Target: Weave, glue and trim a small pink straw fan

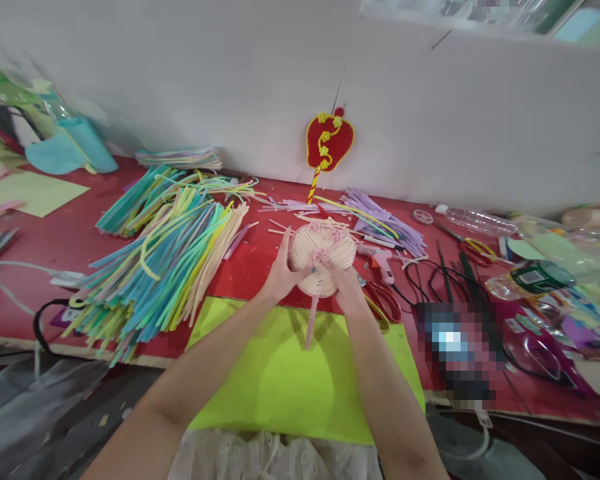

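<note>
Left grip (281, 273) and right grip (347, 287), both closed, hold a round pale-pink fuzzy-stem fan (304, 248) (probably light, crushable), safest taken by its rim (317, 293).

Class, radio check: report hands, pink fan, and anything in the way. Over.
Left hand, right hand: both gripping pink fan. Handle pointing toward wearer. Scissors, glue gun lying close beside right hand.
</note>
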Demonstrator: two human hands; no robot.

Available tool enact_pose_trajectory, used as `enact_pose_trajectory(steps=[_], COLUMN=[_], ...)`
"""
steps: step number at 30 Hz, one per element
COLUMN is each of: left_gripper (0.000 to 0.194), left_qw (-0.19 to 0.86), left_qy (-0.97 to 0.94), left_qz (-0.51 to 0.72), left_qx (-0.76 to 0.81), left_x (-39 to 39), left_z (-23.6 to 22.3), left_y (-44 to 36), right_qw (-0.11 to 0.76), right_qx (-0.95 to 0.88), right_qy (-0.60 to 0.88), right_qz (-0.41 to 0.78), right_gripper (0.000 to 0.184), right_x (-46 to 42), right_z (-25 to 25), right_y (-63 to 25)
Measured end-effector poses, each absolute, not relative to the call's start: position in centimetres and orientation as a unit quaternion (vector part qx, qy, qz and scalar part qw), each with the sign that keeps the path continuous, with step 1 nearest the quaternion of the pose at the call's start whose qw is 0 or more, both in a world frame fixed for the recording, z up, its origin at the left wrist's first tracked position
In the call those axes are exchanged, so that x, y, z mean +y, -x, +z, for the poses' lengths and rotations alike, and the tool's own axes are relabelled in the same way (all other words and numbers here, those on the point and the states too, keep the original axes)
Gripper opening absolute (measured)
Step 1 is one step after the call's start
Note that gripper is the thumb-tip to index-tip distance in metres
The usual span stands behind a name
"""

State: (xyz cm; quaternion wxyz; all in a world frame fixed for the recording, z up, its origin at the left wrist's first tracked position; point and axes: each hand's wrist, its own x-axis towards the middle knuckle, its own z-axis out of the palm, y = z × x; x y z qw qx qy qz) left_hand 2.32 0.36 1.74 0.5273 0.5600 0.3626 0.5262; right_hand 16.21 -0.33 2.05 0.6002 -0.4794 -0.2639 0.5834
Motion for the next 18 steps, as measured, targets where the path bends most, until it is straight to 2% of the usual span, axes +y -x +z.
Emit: enact_pose_trajectory(steps=[3,7,9,18], left_gripper=[0.095,0.058,0.047,0.046], left_qw=[0.537,0.556,0.551,0.525], left_qy=[-0.546,-0.530,-0.528,-0.512], left_qz=[0.528,0.464,0.453,0.480], left_qx=[0.367,0.441,0.460,0.481], left_x=[0.65,0.73,0.58,0.37], left_z=[1.30,1.23,1.45,1.72], left_y=[-2.43,-2.35,-2.30,-2.42], right_qw=[0.604,0.616,0.619,0.604], right_qx=[-0.269,-0.262,-0.259,-0.284], right_qy=[0.477,0.474,0.473,0.460], right_qz=[0.579,0.572,0.570,0.585], right_gripper=[0.045,0.045,0.045,0.042], right_x=[-0.26,-0.28,-0.36,-0.68], right_z=[1.88,1.85,1.95,2.55], right_y=[-16.17,-16.00,-15.87,-15.69])
